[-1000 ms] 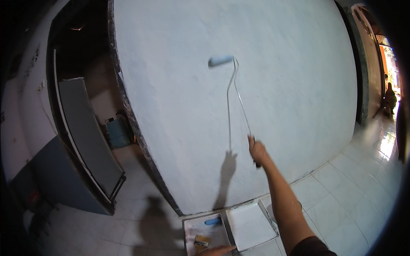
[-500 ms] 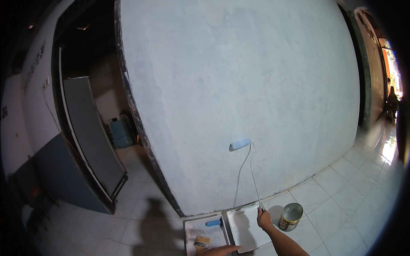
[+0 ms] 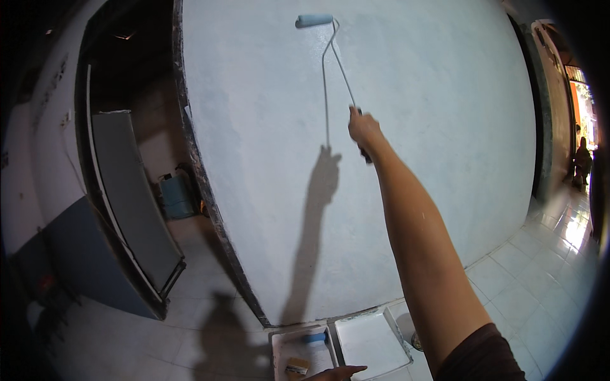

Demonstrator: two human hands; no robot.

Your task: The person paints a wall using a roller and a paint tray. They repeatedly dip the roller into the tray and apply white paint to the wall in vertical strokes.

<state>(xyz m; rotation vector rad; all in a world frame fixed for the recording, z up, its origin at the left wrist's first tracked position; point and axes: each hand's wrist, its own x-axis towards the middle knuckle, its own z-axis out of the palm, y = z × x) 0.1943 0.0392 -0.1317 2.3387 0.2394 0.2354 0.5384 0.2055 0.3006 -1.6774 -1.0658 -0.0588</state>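
Note:
Reaching up against the pale blue-white wall [image 3: 419, 146], my right hand [image 3: 365, 129] is closed around the dark handle of a paint roller. The long wire frame bends up to the light-blue roller sleeve [image 3: 316, 20], which lies level high on the wall. A wet-looking patch shows just under it. At the lower edge my left hand [image 3: 340, 373] shows only in part, its fingers stretched out, close over the two white paint trays. In the left tray [image 3: 276, 355] lie a blue roller [image 3: 314, 338] and a paintbrush [image 3: 297, 366]; the right tray [image 3: 372, 340] has a whitish surface.
A paint can [image 3: 416, 341] stands on the tiled floor, mostly hidden behind my right forearm. To the left is a doorway with a grey door panel [image 3: 136, 197] and a blue container [image 3: 178, 195] beyond. Another opening at the right lets in bright light.
My right hand has lifted the paint roller from low by the trays to high on the wall, slightly leftward. My left hand has stayed near the trays.

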